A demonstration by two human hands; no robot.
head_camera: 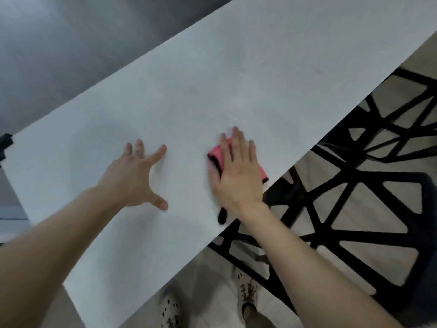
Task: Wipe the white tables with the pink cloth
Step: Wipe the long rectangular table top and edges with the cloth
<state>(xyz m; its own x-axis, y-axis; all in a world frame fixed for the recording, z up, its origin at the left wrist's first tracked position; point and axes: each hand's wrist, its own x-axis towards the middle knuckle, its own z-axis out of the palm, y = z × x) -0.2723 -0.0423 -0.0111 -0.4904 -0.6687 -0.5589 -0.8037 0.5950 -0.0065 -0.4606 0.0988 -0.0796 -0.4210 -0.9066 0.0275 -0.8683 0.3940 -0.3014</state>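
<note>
The right hand (236, 171) presses flat, fingers straight, on the pink cloth (218, 157) near the white worktop (260, 79) edge, to spread wiping pressure, while the left hand (137, 174), splayed empty alongside, seemingly braces.

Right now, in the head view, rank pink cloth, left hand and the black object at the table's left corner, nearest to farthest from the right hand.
1. pink cloth: directly under the right hand.
2. left hand: flat on the table, to its left.
3. black object: beyond the table's far left corner.
</note>
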